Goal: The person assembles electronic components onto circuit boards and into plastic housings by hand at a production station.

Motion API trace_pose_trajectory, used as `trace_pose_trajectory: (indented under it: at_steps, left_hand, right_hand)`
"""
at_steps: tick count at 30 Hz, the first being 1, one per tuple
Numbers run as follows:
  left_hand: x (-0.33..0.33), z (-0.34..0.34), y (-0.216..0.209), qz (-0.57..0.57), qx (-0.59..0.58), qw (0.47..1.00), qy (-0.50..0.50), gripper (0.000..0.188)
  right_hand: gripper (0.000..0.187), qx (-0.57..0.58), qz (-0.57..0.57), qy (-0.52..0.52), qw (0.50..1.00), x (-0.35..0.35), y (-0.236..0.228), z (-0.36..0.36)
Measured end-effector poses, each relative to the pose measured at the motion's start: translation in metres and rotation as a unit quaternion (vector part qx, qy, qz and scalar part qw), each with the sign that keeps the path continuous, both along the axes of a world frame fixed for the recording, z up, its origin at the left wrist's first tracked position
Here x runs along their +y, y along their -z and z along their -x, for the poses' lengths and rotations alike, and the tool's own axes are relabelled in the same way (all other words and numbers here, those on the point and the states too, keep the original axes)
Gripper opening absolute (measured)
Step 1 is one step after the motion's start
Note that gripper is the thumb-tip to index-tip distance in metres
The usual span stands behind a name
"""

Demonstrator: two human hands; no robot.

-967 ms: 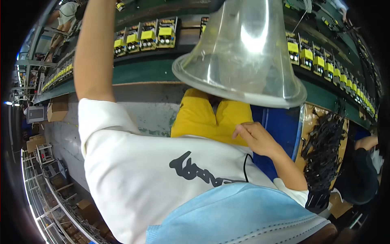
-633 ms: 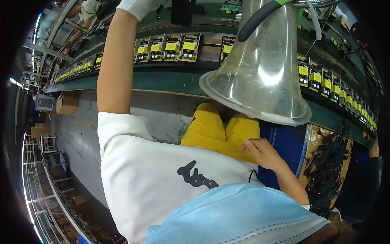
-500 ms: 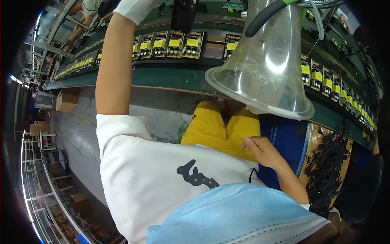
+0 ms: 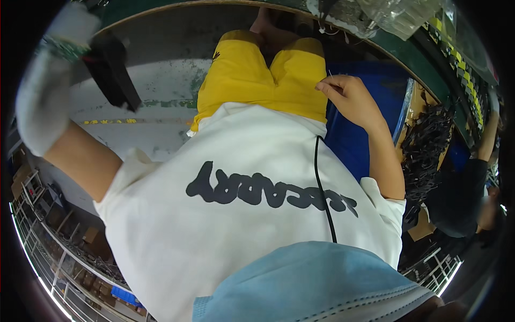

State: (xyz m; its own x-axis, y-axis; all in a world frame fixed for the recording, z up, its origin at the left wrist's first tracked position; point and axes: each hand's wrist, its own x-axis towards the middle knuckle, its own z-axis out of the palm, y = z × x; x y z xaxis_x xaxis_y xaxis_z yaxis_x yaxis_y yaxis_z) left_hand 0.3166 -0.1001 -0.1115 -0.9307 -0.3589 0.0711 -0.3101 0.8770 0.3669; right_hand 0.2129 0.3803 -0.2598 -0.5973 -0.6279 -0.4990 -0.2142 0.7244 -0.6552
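Gripping the upper end of a black block in the gloved left hand, far out at the upper left. Dangling the block down and inward from the glove, over the grey floor, well apart from the right hand. Blurring too much there for telling each finger's place. Holding the bare right hand near the yellow shorts, by the right thigh, curling its fingers and pressing the thumb and forefinger tips together. Showing a thin pale sliver by those fingertips, too small for telling whether pinched or merely behind. Placing the shorts between the block and the right hand. Wearing a white shirt with dark lettering, a black cord and a light blue mask. Having a blue bin just beside the right forearm, a heap of black strips farther right, and a co-worker's dark top beyond.
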Motion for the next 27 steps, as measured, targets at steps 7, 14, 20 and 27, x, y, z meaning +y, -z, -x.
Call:
trace_pose_trajectory:
  at_steps: [7,14,20,27]
  left_hand:
    - [0.09,-0.086,0.136,-0.743,0.197,0.633,-0.091,0.062]
    - [0.103,-0.066,0.174,-0.793,0.146,0.571,-0.155,0.055]
    - [0.099,-0.001,0.18,-0.788,0.159,0.589,-0.084,0.021]
    - [0.092,0.008,0.279,-0.675,0.166,0.671,-0.259,0.017]
  right_hand:
    - [0.041,0.059,-0.004,-0.018,0.998,-0.013,-0.004,-0.019]
    - [0.048,0.033,-0.005,0.0,0.999,-0.018,0.033,-0.002]
    - [0.045,-0.029,-0.04,-0.021,0.999,-0.033,0.067,-0.014]
    - [0.029,-0.095,-0.021,-0.023,0.995,-0.109,0.13,-0.02]
